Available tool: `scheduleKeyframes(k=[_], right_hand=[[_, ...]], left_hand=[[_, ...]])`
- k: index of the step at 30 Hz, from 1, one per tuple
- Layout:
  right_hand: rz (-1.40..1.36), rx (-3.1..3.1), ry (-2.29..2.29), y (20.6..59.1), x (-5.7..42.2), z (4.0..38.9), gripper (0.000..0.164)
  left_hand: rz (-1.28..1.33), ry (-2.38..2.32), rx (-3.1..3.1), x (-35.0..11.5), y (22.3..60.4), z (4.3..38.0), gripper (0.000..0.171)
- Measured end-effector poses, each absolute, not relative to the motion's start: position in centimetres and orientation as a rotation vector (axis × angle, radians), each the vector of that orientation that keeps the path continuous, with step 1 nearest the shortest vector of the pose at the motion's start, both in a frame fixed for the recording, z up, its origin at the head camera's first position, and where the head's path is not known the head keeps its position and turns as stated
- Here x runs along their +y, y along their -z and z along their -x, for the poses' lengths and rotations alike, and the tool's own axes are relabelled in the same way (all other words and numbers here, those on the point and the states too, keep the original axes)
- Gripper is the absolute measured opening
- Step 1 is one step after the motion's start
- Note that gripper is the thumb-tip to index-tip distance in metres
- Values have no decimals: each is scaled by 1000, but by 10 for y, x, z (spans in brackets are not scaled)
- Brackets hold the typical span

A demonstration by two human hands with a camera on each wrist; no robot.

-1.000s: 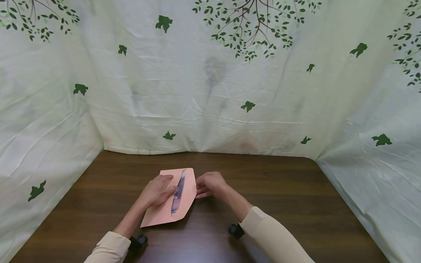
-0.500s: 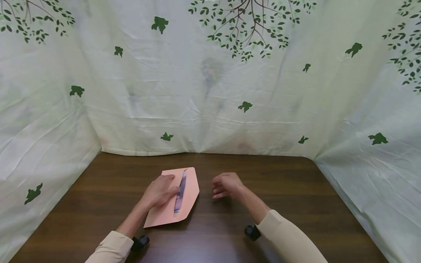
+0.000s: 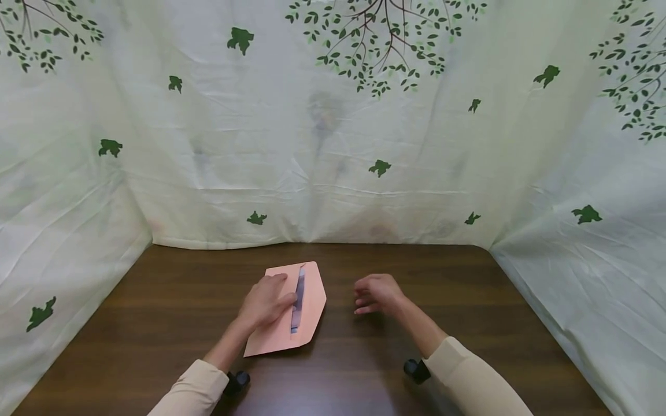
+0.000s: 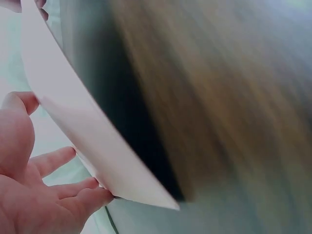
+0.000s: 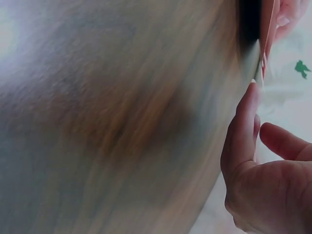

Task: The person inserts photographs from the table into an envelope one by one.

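A pink envelope (image 3: 312, 300) stands slightly off the table, its flap folded out to the right. In its slot shows a bluish-purple printed paper (image 3: 298, 303), perhaps a banknote. My left hand (image 3: 267, 300) holds the envelope by its upper panel, the thumb at the slot. In the left wrist view, fingertips of the left hand (image 4: 44, 180) meet the envelope's pale face (image 4: 92, 126); some contact is hidden. To the right, my right hand (image 3: 380, 293) hovers apart from the envelope, fingers loosely bent around nothing. The right wrist view shows that hand (image 5: 265, 180) below the envelope's edge (image 5: 268, 34).
A dark brown wooden table (image 3: 208, 277) lies beneath both hands. Behind and at the sides hangs a white curtain (image 3: 312, 173) with green leaf and bird prints. Black wrist cameras (image 3: 239, 381) sit under both wrists.
My right hand has left the envelope's flap edge and moved right. My left hand has carried the envelope a little to the right. The head view has shifted slightly.
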State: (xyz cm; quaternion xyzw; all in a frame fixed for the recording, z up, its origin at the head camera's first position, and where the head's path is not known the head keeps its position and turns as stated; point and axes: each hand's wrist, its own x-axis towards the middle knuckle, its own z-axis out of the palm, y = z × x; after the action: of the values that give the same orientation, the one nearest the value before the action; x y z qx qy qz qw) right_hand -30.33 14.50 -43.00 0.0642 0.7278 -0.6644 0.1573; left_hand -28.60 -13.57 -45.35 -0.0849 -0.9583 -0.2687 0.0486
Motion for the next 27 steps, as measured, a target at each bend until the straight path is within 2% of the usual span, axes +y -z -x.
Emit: scheduleKeyframes(k=[7,16,27], right_hand=[[-210,2056,1928,436,154,304,31],[-244,2064,1926,440,164,305,30],[-248,2157,1868,440,176,301,30]], left_hand=[[272,792,-2900,-125,456,293,56],[149,815,-2955,-116,456,295,59],[113,919,-2871,-123,443,295,55]])
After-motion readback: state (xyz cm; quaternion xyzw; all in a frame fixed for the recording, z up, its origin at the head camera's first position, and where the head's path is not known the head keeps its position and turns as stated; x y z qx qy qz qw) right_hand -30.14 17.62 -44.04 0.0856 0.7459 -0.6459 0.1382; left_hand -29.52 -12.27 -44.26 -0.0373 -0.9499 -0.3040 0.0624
